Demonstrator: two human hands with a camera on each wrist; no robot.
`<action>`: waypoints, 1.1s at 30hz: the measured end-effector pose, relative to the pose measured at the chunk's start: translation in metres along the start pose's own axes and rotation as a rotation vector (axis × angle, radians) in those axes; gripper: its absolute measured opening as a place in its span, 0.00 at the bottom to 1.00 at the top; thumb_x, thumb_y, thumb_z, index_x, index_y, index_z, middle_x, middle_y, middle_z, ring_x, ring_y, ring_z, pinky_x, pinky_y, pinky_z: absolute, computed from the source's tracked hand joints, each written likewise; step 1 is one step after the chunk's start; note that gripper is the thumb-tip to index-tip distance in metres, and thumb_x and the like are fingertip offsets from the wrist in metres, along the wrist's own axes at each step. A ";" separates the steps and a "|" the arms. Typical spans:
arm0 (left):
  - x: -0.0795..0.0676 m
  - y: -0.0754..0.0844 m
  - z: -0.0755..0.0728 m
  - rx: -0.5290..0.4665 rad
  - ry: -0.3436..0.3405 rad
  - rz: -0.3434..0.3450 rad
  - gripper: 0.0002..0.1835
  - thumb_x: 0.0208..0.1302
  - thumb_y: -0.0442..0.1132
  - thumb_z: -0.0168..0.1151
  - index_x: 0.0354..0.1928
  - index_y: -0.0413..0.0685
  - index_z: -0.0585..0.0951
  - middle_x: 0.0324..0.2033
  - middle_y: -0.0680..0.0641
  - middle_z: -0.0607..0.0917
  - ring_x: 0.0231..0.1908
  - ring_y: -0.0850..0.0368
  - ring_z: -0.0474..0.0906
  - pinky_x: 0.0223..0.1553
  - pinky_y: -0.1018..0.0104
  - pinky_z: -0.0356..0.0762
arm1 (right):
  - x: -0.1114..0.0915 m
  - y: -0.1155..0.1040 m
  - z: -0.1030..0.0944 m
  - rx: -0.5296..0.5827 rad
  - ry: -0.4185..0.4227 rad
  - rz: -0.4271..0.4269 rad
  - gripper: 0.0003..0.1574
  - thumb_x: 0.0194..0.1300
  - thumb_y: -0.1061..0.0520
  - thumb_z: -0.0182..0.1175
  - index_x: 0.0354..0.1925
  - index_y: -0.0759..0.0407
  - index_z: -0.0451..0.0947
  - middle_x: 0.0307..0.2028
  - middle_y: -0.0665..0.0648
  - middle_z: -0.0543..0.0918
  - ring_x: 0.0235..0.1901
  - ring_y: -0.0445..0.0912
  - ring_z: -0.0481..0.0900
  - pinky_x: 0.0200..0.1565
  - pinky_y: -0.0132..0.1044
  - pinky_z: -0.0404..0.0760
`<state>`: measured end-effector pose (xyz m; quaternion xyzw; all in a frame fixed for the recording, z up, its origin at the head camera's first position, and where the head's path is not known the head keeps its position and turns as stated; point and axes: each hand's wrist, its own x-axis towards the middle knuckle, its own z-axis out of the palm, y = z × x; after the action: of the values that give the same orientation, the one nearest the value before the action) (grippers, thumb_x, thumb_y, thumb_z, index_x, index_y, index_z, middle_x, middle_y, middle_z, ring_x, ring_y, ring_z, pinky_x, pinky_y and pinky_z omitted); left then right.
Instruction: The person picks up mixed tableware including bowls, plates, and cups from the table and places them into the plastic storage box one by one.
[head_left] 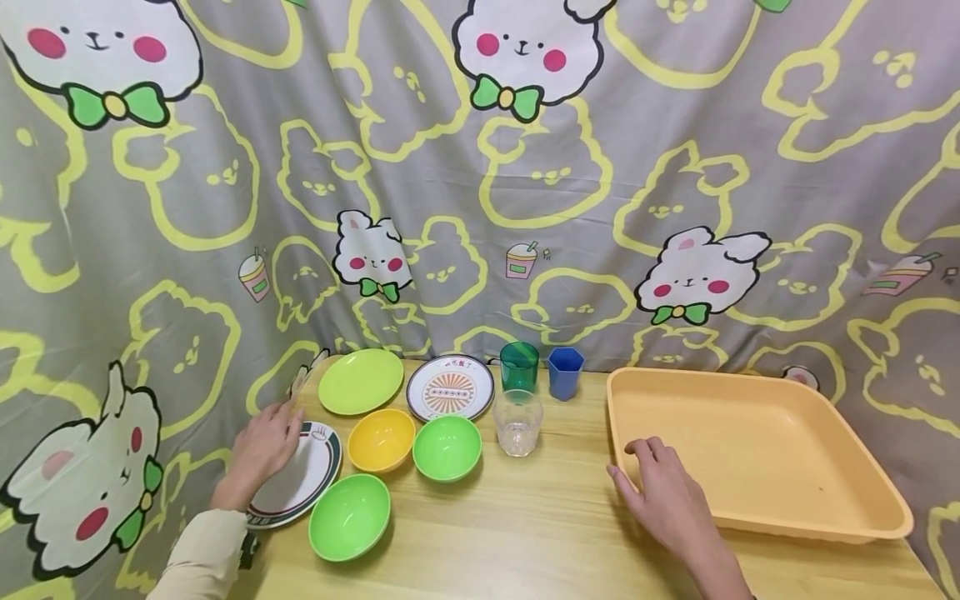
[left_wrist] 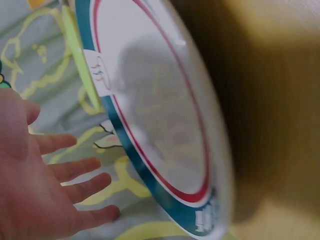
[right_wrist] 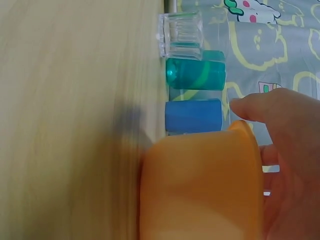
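My left hand (head_left: 264, 446) hovers over the far left part of a white plate with a green and red rim (head_left: 330, 450). In the left wrist view its fingers are spread, with nothing between them, beside that plate (left_wrist: 160, 110). My right hand (head_left: 667, 500) is over the near left corner of a large orange tray (head_left: 750, 387), fingers loosely bent and holding nothing. The right wrist view puts the thumb close to the tray's rim (right_wrist: 242, 127), with the blue cup (right_wrist: 194, 115) just beyond.
A lime plate (head_left: 360, 382) and a patterned white plate (head_left: 450, 390) stand at the back. An orange bowl (head_left: 381, 440), two green bowls (head_left: 447, 447), a clear cup (head_left: 518, 425) and a green cup (head_left: 519, 367) sit mid-table. A patterned curtain (head_left: 435, 183) hangs behind.
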<state>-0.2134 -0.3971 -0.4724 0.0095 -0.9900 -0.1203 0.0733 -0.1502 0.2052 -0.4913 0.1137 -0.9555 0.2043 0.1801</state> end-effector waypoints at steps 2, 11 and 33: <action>-0.002 -0.004 0.001 0.001 -0.010 -0.018 0.35 0.83 0.54 0.32 0.73 0.28 0.62 0.67 0.21 0.65 0.62 0.17 0.62 0.57 0.18 0.61 | 0.000 -0.001 0.001 -0.004 -0.005 0.009 0.24 0.71 0.43 0.65 0.49 0.62 0.79 0.44 0.58 0.79 0.39 0.52 0.77 0.23 0.38 0.73; -0.006 -0.016 0.003 0.026 -0.115 -0.141 0.35 0.83 0.54 0.27 0.72 0.28 0.62 0.64 0.19 0.65 0.60 0.13 0.62 0.55 0.18 0.65 | -0.002 -0.004 0.005 -0.031 -0.004 0.019 0.21 0.69 0.44 0.66 0.44 0.61 0.79 0.36 0.54 0.77 0.30 0.48 0.74 0.20 0.37 0.70; -0.009 -0.033 -0.006 0.029 -0.271 -0.211 0.24 0.76 0.39 0.52 0.63 0.25 0.67 0.54 0.19 0.72 0.55 0.20 0.69 0.49 0.24 0.73 | -0.002 -0.008 0.013 -0.067 0.030 0.027 0.14 0.68 0.55 0.65 0.44 0.65 0.77 0.28 0.54 0.76 0.23 0.47 0.74 0.18 0.38 0.71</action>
<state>-0.2032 -0.4301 -0.4754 0.0980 -0.9860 -0.1130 -0.0742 -0.1500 0.1930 -0.5004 0.0914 -0.9605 0.1761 0.1951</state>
